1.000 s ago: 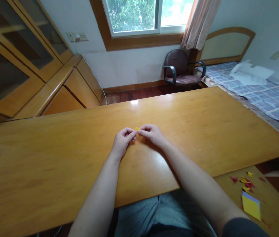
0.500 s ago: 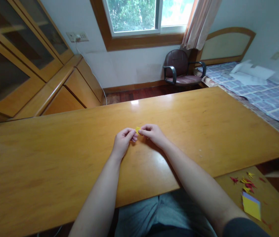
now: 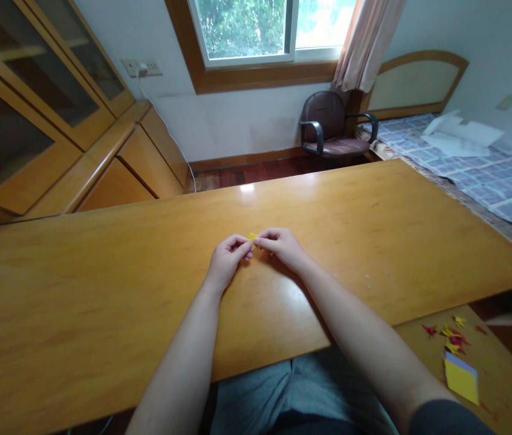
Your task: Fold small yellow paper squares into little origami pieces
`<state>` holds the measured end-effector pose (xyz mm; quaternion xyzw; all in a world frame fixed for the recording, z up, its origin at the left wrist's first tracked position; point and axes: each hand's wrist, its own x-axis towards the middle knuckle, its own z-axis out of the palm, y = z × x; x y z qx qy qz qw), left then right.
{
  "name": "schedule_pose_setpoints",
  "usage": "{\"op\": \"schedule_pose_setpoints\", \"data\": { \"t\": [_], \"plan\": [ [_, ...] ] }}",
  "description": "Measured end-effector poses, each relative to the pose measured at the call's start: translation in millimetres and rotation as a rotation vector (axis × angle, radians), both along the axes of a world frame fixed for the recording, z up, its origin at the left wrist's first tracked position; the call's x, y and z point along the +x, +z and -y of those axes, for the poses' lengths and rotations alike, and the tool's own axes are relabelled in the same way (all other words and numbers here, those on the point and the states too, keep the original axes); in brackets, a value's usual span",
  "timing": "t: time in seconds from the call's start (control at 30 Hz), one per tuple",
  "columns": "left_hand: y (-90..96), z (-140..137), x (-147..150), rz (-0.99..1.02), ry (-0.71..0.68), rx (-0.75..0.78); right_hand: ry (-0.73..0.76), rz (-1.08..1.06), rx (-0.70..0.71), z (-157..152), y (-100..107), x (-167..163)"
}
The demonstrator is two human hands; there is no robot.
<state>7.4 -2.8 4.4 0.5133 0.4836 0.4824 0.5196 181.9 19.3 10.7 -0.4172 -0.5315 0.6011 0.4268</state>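
Observation:
A small piece of folded yellow paper is held between my two hands, just over the wooden table. My left hand pinches its left side with thumb and fingers. From the other side, my right hand grips it between thumb and forefinger. The fingertips nearly meet and cover most of the paper, so its exact folds cannot be made out.
On a lower surface at the right lie several small red and yellow folded paper figures and a stack of yellow paper squares. Beyond the table stand an armchair, a bed and a glass-doored cabinet.
My left thumb and fingers have shifted slightly to the right, closer against the yellow paper. My right hand has stayed almost still.

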Motion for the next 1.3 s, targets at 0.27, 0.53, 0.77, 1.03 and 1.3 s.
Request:
{"op": "schedule_pose_setpoints", "data": {
  "t": [0.27,0.53,0.77,1.03,1.3],
  "plan": [
    [-3.2,-0.3,-1.7,0.061,0.025,-0.038,0.033,0.039,0.013,2.3,1.1,1.2],
    [-3.4,-1.2,-0.9,-0.001,0.033,-0.017,0.061,0.003,0.023,-0.1,-0.6,1.4],
    [-2.9,-1.0,1.4,-0.026,0.023,0.003,0.043,0.036,0.016,0.2,-1.2,2.0],
    [-1.7,-2.3,3.8,-0.023,0.091,0.039,0.046,0.092,0.075,1.5,0.6,-0.2],
    [-0.9,-1.5,3.2,0.012,0.089,-0.03,-0.036,0.132,0.16,0.8,-5.0,-3.7]
  ]
}}
